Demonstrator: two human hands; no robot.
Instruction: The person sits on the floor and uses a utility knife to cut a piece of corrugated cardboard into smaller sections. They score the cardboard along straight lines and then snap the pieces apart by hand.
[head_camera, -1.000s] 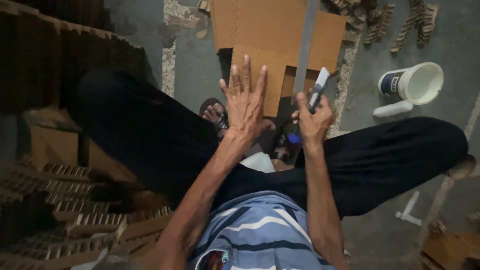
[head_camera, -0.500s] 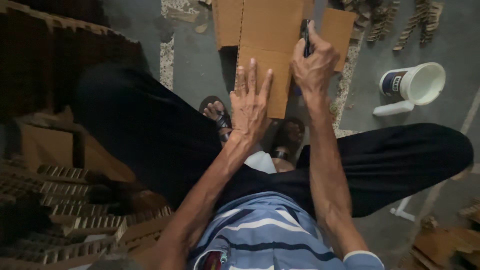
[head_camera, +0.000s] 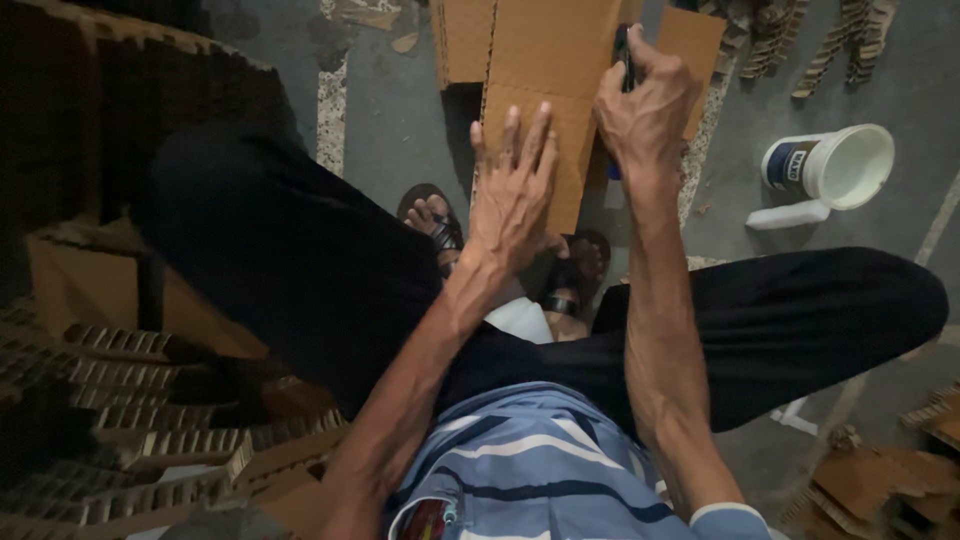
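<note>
Brown corrugated cardboard sheet fills the upper middle of the frame, lying on the grey floor between my spread knees, and I press my left hand flat on its lower part with the fingers stretched out and slightly apart. My right hand sits just right of it, near the top of the frame, fist wrapped tight around a dark slim tool whose tip stands at the right edge of the sheet; I cannot tell what kind of tool it is. Below the sheet, at centre, I see two sandalled feet touching its near edge. A white plastic tub lies on its side at the right, well apart from my hands. Stacks of cut cardboard strips pile up in the lower left, and more scraps sit in the lower right corner. My black trousers and striped blue shirt fill the lower middle.
</note>
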